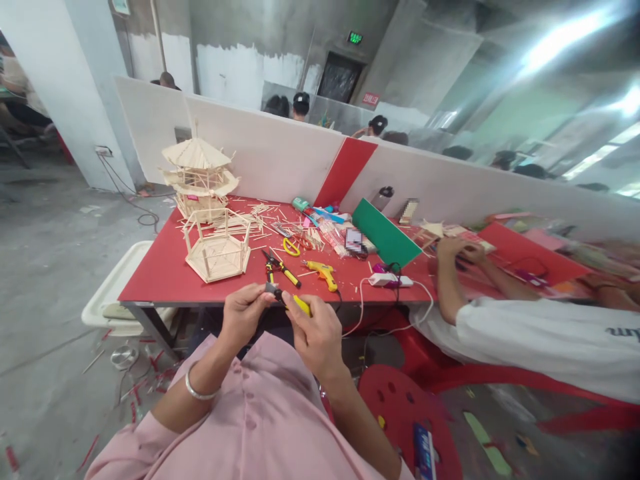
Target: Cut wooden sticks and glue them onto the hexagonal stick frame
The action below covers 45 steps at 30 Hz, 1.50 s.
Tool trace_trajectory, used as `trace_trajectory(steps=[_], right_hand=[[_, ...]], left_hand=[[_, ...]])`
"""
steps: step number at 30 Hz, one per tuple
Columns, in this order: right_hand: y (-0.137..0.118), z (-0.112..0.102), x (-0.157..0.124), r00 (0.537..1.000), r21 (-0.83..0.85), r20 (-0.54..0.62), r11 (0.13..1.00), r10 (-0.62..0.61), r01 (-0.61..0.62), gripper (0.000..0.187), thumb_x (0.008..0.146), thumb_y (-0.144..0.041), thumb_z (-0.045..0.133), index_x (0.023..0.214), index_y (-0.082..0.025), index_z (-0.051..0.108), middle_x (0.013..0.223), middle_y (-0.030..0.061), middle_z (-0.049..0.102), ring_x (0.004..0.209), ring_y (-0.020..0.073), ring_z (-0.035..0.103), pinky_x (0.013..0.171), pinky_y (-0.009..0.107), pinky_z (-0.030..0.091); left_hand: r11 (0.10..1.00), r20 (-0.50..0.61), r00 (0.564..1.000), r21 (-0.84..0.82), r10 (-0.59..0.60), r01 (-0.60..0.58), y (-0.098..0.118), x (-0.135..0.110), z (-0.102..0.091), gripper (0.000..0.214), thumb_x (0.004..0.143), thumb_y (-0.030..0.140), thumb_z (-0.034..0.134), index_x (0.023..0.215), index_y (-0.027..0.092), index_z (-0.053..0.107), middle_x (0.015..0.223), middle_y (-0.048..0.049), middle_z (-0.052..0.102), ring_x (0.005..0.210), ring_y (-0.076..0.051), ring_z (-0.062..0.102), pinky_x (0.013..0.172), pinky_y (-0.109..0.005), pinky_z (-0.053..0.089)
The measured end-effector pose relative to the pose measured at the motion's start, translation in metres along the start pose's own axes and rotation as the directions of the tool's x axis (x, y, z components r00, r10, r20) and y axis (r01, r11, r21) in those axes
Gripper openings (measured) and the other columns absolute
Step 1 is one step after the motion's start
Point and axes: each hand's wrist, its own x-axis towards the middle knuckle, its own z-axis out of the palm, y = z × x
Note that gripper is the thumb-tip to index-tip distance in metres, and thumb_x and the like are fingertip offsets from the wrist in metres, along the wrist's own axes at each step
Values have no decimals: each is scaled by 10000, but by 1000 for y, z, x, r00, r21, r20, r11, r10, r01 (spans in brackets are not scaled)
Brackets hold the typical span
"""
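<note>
The right hand (318, 333) is gripping a yellow-and-black tool (302, 305), perhaps a cutter, by the tabletop's (165, 267) front edge; the left hand (245, 315) is pinching its dark end, risking a cut if either slips. Beyond, the glue gun (324, 273) is lying near that edge, exposed to knocks.

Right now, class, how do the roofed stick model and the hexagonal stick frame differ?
The roofed stick model is taller, with stacked tiers; the hexagonal stick frame is one low level. The model has a pointed roof; the frame is open on top. The model stands farther back; the frame is nearer the table's front edge. Both are pale and built of sticks.
</note>
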Motion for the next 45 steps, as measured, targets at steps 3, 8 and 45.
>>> trace_trajectory(steps=[3,8,45], right_hand=[[-1,-1,0,1000,-72,-13,997,-27,26,466,941,-173,528,1375,-335,580,1004,74,610,869,181,558,763,310,414],[0,-1,0,997,-164,-49,985,-62,53,558,934,-159,531,1445,-378,487,1024,75,605,886,186,546,776,316,401],[-21,41,-4,498,722,617,-186,610,-667,323,636,-441,843,746,-166,715,553,-37,558,495,75,414,474,219,322]], left_hand=[[1000,-12,1000,-17,0,-1,2,0,0,355,785,472,708,613,164,665,538,13,490,541,-113,416,528,-240,363],[1000,-35,999,-17,-2,1,4,-1,1,349,780,456,720,592,166,667,531,8,511,536,-116,436,522,-238,377],[583,-38,949,-797,-314,161,-10,10,3,207,698,244,829,802,161,671,784,-7,689,686,-89,648,694,-199,547]])
